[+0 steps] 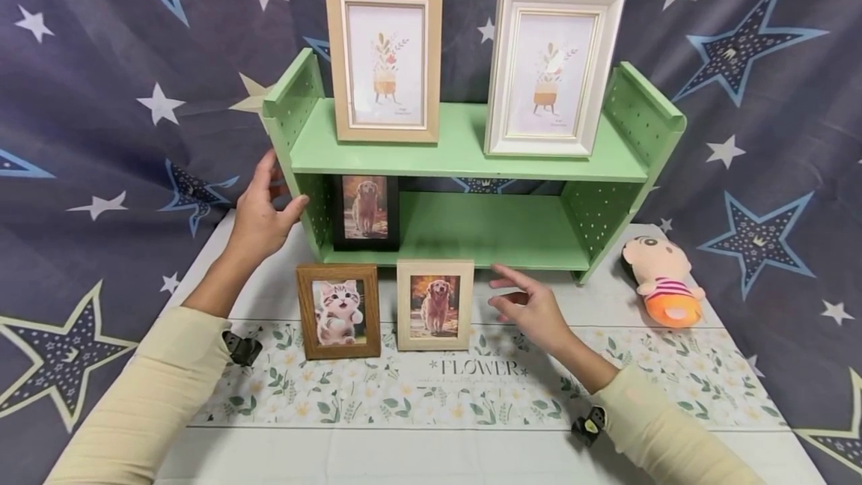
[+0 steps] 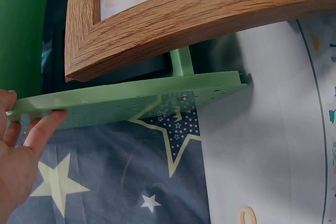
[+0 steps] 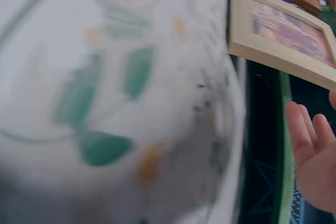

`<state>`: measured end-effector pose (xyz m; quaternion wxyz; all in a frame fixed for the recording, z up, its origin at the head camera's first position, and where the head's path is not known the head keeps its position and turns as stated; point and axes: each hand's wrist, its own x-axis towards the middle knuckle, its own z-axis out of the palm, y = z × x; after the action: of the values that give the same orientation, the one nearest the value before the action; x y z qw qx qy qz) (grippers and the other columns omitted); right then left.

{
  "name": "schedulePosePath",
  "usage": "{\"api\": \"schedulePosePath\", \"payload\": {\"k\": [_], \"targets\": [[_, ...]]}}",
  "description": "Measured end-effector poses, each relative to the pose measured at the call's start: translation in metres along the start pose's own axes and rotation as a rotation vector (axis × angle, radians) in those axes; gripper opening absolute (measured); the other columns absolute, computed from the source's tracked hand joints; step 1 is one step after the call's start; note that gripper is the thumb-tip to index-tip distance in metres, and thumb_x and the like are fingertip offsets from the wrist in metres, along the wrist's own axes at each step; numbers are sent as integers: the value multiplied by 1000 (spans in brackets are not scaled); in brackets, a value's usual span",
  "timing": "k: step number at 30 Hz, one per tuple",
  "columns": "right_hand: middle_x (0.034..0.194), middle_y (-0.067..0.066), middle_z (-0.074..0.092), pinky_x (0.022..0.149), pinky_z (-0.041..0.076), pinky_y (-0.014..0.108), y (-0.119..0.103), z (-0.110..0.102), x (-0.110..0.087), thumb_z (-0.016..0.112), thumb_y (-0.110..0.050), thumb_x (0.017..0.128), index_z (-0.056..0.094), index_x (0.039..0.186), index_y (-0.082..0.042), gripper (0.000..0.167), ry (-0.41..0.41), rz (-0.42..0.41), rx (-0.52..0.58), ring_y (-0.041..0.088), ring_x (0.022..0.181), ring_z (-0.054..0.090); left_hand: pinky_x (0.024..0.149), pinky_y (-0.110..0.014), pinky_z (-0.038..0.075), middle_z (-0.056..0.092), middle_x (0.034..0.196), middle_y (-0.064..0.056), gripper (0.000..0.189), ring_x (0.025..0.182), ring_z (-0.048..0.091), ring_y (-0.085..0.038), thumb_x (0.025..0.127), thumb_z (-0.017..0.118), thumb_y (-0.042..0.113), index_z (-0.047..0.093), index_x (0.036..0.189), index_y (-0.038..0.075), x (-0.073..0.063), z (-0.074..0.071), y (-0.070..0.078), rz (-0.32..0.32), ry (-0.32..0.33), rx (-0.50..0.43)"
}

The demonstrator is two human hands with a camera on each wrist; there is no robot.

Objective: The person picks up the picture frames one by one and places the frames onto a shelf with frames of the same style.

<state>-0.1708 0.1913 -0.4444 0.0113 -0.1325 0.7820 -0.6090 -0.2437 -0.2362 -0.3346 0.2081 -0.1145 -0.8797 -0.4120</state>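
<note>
Touching shelf (image 1: 498,227): my left hand (image 1: 263,221), fingers spread, probably to steady it;
Right hand (image 1: 535,313): loosely spread; free beside pale frame (image 1: 436,305)

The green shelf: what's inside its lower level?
A black picture frame with a golden retriever photo stands at the left end; the green lower board shows to its right. The upper board hides the frame's top edge, and whatever is behind the frame can't be seen.
</note>
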Motion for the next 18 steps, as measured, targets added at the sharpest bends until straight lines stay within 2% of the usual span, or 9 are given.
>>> {"api": "schedulePosePath", "payload": {"k": [4,7,13,18], "targets": [[130,36,59,76,65,35,10,7,-1,70,5,91,49,150,-4,63,-6,25,60,45,98,71,86,-65,58,53,139,-28,85,126,58,-50,99,64,8,15,165,29,-1,0,0,2,5,3],[132,35,59,77,65,34,15,12,-1,70,5,91,47,151,-3,65,0,35,89,46,103,70,87,-65,57,54,139,-29,85,125,58,-50,98,64,8,15,165,29,-1,0,0,5,9,3],[135,30,58,79,65,40,18,19,-4,71,3,91,46,154,-11,69,-36,52,118,47,109,67,87,-66,57,53,139,-29,86,126,57,-51,98,64,7,15,165,30,-1,0,-1,7,8,2],[136,26,59,80,64,47,16,24,-6,71,2,90,46,154,-15,70,-46,64,139,35,107,70,89,-67,56,53,139,-30,86,126,57,-52,98,64,6,15,165,29,0,0,0,5,7,2]]}}
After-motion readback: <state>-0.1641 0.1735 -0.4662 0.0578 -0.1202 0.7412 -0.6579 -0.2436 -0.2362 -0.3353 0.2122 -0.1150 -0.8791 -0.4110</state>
